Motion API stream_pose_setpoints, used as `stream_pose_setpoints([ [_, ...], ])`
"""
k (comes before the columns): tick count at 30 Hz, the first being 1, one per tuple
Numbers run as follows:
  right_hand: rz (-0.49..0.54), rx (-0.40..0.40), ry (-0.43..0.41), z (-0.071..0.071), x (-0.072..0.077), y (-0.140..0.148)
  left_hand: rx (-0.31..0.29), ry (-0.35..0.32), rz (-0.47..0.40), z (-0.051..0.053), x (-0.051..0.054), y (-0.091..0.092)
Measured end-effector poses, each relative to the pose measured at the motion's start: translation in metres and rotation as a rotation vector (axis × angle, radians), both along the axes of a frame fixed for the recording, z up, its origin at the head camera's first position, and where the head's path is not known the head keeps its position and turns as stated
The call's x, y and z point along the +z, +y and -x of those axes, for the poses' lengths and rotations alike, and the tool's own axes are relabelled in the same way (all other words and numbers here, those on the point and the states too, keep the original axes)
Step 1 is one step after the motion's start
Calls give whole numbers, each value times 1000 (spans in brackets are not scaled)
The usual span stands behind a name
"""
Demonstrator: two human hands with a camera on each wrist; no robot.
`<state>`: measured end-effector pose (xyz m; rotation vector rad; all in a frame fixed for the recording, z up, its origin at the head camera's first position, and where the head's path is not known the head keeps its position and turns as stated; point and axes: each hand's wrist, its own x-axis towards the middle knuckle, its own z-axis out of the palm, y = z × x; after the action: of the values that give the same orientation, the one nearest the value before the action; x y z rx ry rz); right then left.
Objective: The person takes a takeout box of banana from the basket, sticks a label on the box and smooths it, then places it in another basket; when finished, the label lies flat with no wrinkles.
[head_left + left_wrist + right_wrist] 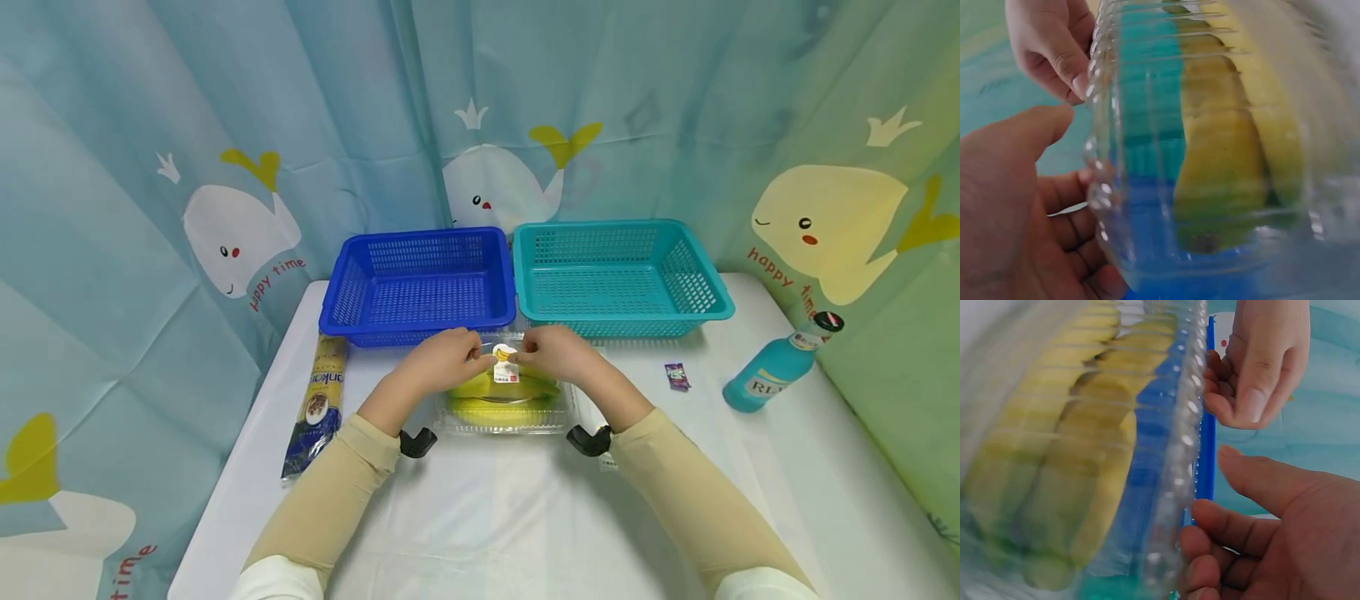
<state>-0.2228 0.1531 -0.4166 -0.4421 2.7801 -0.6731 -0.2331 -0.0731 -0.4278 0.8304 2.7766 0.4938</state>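
A clear plastic clamshell box (459, 421) with ribbed edges lies on the table and has bananas (498, 412) inside. A white sticker (506, 372) with a banana picture is on its top. My left hand (444, 360) is at the box's far left, fingers half curled against the ribbed rim, thumb pointing inward near the sticker. Mirroring it, my right hand (558, 354) touches the far right of the rim with bent fingertips. In the wrist views, the left thumb (1054, 125) and right thumb (1241, 465) stand apart from the fingers, with no visible pinch.
Behind the box stand a blue basket (420, 327) and a teal basket (622, 318). A yellow and blue packet (318, 404) lies left. To the right are a small purple packet (677, 377) and a turquoise bottle (772, 371). Something white is partly hidden under the right forearm.
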Motion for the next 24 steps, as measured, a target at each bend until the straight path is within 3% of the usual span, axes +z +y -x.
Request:
stream_pose_setpoints([
  [6, -68, 43, -68, 2, 2, -1, -39, 18, 144, 3, 3, 11],
  [13, -143, 103, -105, 5, 6, -3, -43, 11, 278, 7, 4, 20],
  [24, -202, 157, -129, 18, 9, -6, -63, -84, 360, 18, 14, 31],
])
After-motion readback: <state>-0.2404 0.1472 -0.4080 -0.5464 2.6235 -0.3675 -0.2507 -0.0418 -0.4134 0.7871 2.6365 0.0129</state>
